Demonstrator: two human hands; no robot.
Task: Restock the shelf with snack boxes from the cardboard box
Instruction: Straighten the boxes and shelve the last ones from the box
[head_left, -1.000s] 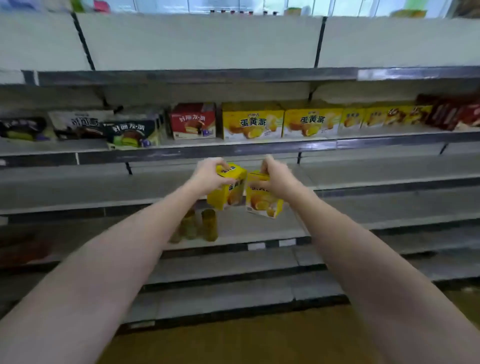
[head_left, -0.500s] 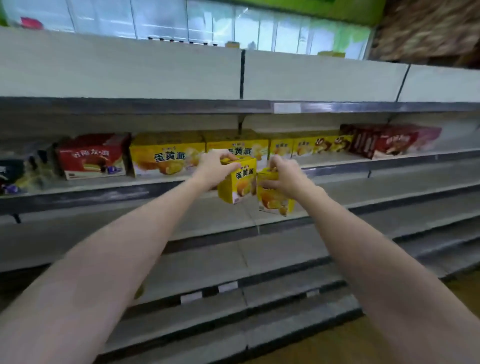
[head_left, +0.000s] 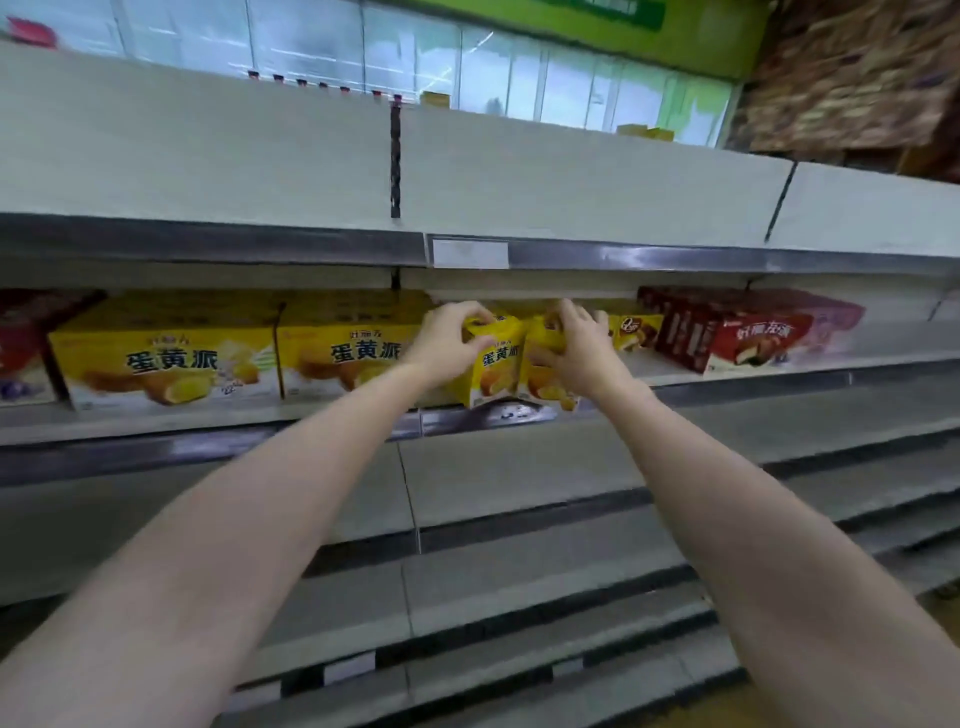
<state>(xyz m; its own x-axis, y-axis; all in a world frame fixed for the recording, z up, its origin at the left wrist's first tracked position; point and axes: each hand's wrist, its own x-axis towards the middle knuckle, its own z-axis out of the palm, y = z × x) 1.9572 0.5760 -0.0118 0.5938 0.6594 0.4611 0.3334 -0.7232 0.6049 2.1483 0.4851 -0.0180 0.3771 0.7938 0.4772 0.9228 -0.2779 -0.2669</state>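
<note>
Two large yellow egg-yolk pie cartons (head_left: 171, 353) and red snack boxes (head_left: 748, 338) are ranged along the shelf (head_left: 156, 421). Between them, two small yellow snack boxes (head_left: 496, 364) are gripped, one by the left hand (head_left: 447, 345), one by the right hand (head_left: 576, 348). Boxes behind are largely hidden.

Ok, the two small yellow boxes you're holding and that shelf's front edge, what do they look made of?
The small yellow boxes, one in the left hand at, one in the right hand at, look like printed paperboard with a slight gloss: sharp folded edges, colour graphics. The shelf's front edge looks like metal or shiny plastic, judging by its streaky reflections.
</note>
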